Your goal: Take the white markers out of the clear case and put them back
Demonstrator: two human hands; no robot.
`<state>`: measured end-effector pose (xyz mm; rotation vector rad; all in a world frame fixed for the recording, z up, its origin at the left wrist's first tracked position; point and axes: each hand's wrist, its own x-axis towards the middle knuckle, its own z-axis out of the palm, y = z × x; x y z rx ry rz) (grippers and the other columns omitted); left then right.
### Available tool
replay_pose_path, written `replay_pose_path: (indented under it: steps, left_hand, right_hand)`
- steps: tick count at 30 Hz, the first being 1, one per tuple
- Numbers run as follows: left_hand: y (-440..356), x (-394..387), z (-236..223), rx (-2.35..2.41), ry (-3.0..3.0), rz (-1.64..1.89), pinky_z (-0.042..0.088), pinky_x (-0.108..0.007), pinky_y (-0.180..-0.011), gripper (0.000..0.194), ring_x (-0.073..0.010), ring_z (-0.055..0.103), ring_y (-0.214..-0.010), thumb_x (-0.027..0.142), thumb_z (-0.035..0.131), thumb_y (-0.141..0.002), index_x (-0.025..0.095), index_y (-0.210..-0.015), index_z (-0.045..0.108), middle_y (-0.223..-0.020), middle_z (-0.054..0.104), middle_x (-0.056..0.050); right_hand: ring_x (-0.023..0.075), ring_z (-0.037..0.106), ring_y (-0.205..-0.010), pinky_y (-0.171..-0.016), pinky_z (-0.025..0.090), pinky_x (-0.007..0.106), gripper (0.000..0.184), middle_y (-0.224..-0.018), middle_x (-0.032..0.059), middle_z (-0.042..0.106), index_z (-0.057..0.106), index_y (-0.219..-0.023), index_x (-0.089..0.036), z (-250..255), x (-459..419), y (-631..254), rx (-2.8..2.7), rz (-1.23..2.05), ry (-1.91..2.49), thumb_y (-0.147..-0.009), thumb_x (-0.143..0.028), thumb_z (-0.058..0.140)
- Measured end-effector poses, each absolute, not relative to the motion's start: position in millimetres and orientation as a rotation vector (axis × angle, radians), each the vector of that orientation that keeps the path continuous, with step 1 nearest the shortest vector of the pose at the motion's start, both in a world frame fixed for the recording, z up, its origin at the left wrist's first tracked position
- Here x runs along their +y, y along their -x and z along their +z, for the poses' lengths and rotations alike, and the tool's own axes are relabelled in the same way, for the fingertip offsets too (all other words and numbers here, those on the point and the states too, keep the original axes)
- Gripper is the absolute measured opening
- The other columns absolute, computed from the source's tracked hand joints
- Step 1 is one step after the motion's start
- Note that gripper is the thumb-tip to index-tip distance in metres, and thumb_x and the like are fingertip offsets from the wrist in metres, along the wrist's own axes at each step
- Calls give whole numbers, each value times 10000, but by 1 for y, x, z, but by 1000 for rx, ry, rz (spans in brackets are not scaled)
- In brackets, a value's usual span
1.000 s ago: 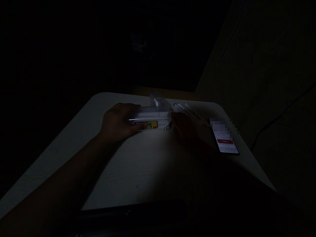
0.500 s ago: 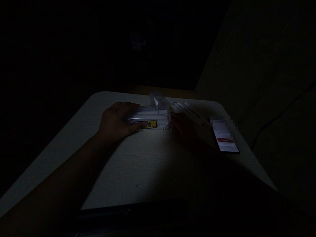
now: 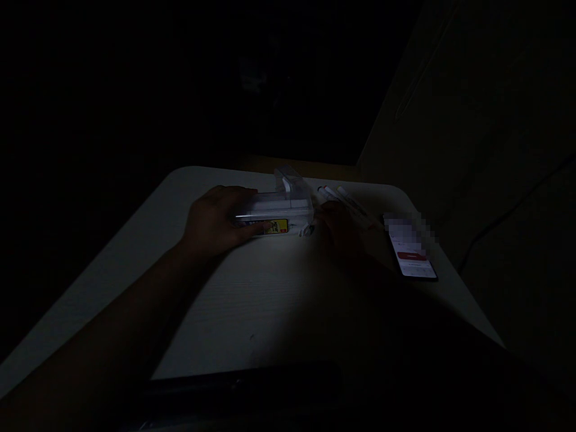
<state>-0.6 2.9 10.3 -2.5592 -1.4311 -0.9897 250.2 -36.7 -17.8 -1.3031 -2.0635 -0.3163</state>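
Observation:
The scene is very dark. A clear plastic case (image 3: 281, 211) with a yellow label lies on its side on a pale table (image 3: 252, 300), its lid flap raised at the right end. My left hand (image 3: 216, 222) wraps around the left end of the case, thumb on the label side. My right hand (image 3: 339, 231) rests in shadow just right of the case's open end, beside several markers (image 3: 344, 201) lying on the table. Its fingers are too dark to make out.
A lit phone (image 3: 411, 252) lies on the table near the right edge. A dark flat object (image 3: 243, 384) sits at the table's near edge. A wall with a cable rises at the right.
My right hand has shifted slightly up and right, closer to the markers. My left hand and the case have hardly moved.

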Motion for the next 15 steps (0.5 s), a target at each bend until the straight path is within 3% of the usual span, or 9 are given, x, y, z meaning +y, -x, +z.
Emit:
replay_pose_path:
  steps: [8, 15]
  left_hand:
    - [2, 5, 8, -1406, 2538, -1004, 438, -365, -878, 621, -241, 555, -1004, 608, 580, -648, 224, -1133, 526, -1111, 596, -61]
    - [1, 6, 6, -1385, 2524, -994, 444, -349, -866, 601, -230, 560, -988, 600, 582, -655, 228, -1123, 526, -1104, 597, -42]
  right_hand:
    - [208, 486, -1012, -899, 404, 350, 278, -1043, 132, 579, 578, -1039, -116, -18, -37, -251, -2135, -439, 1151, -841, -190, 398]
    - [195, 516, -949, -852, 439, 333, 234, -993, 115, 590, 587, -943, -150, -20, -35, -249, -2068, -338, 1146, -867, -248, 389]
